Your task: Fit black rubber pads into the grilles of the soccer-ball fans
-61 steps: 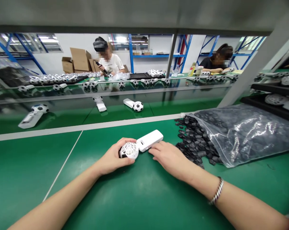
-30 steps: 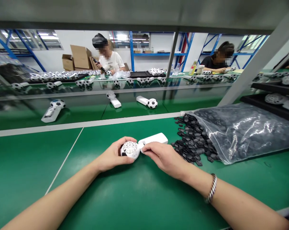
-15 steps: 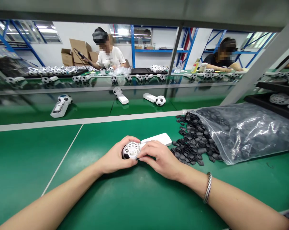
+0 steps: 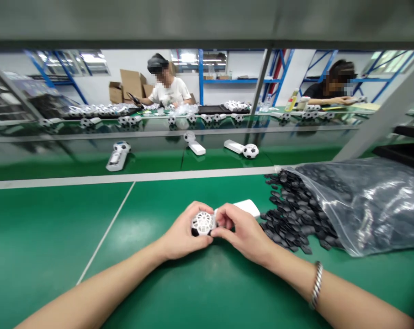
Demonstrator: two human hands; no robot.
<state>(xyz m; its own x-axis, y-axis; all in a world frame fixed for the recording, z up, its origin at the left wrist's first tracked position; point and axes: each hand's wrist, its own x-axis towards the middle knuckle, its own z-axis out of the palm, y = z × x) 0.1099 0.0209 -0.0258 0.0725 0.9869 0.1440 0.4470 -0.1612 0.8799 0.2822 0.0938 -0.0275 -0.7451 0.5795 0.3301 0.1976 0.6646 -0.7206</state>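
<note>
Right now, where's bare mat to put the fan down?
Bare green mat runs left of the left hand, across the thin white line, up to the grey strip. Also bare in front of the hands, between the forearms. Crowded right of the right hand: black parts spill from the plastic bag, nearly reaching the fan.

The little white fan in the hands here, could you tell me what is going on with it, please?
A person at a green workbench holds a small white handheld fan with both hands. The left hand cups its round grille head; the right hand pinches the side of that head, the handle pointing away. A heap of small black parts spills from a plastic bag on the right. Soccer-ball fans lie on the belt behind.
</note>
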